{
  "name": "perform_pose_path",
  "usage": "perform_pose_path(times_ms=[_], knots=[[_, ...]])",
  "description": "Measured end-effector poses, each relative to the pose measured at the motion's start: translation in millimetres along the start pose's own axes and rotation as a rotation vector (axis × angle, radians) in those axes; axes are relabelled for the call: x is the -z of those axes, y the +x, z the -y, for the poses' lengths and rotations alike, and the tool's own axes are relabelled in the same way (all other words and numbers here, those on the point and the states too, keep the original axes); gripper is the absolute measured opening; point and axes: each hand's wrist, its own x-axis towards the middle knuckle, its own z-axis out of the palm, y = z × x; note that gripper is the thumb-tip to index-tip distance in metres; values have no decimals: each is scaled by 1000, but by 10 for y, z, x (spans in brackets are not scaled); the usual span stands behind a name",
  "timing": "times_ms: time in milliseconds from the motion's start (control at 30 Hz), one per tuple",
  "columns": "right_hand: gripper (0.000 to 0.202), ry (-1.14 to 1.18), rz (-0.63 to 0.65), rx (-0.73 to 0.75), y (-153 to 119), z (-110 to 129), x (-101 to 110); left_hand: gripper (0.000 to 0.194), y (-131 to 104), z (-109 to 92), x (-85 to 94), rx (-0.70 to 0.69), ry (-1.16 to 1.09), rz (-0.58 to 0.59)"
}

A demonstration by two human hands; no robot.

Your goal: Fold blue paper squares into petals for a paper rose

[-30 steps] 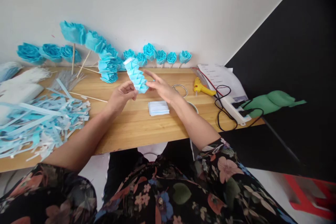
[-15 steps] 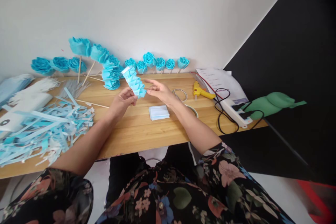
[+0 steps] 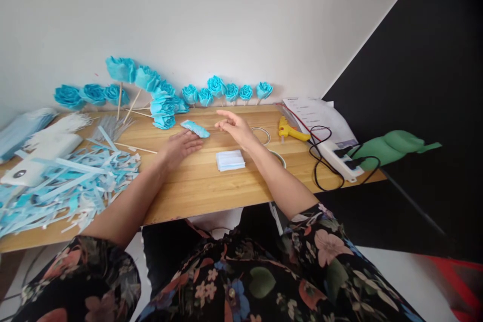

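A strip of folded light-blue material (image 3: pixel 195 129) lies on the table just beyond my left hand (image 3: pixel 183 146). That hand is open, palm down with its fingers stretched out, close to the strip's near side. My right hand (image 3: pixel 233 125) hovers to the right of the strip, apart from it, with fingers spread and nothing in them. Below it on the table is a small stack of pale-blue pleated pieces (image 3: pixel 230 160). Several blue fabric-like flowers on sticks (image 3: pixel 164 106) lie and stand behind, along the wall.
Cut blue and white strips (image 3: pixel 94 176) are heaped at the left, beside a white power bank-like box (image 3: pixel 45 158). Tape rolls (image 3: pixel 261 135) lie partly behind my right forearm. On the right are a yellow glue gun (image 3: pixel 292 130), its cord, a power strip (image 3: pixel 345 163) and papers (image 3: pixel 320 115).
My left hand has let go of the folded strip, which now lies on the table. The left hand has flattened and lowered; my right hand has drawn slightly away to the right.
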Motion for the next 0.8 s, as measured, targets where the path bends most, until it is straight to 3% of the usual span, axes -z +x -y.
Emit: perform_pose_path(times_ms=[133, 300, 533, 633, 700, 800], knots=[[46, -9, -112, 17, 6, 41, 82, 20, 2, -34, 12, -13, -39, -66], [40, -43, -183, 53, -5, 98, 158, 34, 45, -46, 64, -153, 31, -179], [35, -111, -227, 114, -11, 118, 189, 25, 100, 59, 100, -234, 356, 102], [36, -194, -134, 164, -180, 236, 188, 33, 117, 105, 90, -394, 535, 175], [35, -325, -6, 173, -364, 351, 193, 37, 116, 108, 83, -510, 605, 160], [28, -558, 155, 187, -672, 487, 221, 32, 92, 88, 73, -574, 682, 133]])
